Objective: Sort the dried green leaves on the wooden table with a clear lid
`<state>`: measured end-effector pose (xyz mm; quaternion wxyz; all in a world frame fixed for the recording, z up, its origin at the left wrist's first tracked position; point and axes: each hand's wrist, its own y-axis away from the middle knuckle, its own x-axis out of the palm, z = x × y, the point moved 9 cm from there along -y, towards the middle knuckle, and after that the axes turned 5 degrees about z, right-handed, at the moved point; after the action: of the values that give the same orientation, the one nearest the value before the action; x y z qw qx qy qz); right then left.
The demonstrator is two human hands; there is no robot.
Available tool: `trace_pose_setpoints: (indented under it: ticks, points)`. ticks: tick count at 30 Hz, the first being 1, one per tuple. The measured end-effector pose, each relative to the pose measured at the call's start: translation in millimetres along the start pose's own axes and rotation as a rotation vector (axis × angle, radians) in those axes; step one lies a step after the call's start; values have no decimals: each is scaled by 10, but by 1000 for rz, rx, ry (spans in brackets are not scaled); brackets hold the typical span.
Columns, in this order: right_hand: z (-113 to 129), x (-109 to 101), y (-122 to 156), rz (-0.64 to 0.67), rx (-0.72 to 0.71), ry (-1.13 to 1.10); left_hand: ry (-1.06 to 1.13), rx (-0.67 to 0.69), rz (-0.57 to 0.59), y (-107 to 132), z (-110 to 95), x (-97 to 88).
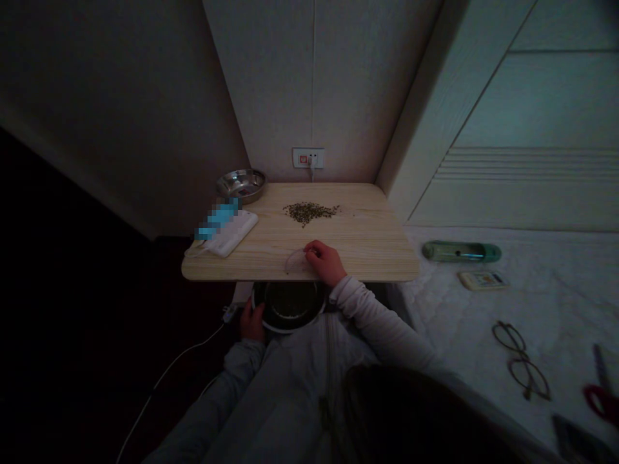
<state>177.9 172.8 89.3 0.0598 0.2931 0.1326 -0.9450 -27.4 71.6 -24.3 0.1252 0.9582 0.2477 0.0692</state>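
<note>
My right hand [325,261] is closed at the front edge of the small wooden table, gripping a clear, round-edged object [294,260] whose exact kind is hard to make out. Behind it lies a loose spread of small dark green bean-like grains [309,212] on the tabletop [367,238]. Below the table edge, my left hand [252,322] grips the left side of a dark round basin [290,306] with a pale rim, held close to my lap. What the basin contains is too dark to tell.
A steel bowl [242,185] stands at the table's back left, near a white box-shaped device [232,233] with a cable. The wall socket [308,158] holds a plug. On the white bedding to the right lie a green bottle [461,252], phone [482,280], glasses [522,357] and red-handled scissors [602,403].
</note>
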Motion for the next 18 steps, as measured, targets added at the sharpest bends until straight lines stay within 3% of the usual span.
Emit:
trace_pose_setpoints:
  ticks: [18]
  points:
    - [7,12,3,24,-4,-24,-5,-9,11,7,-21,14]
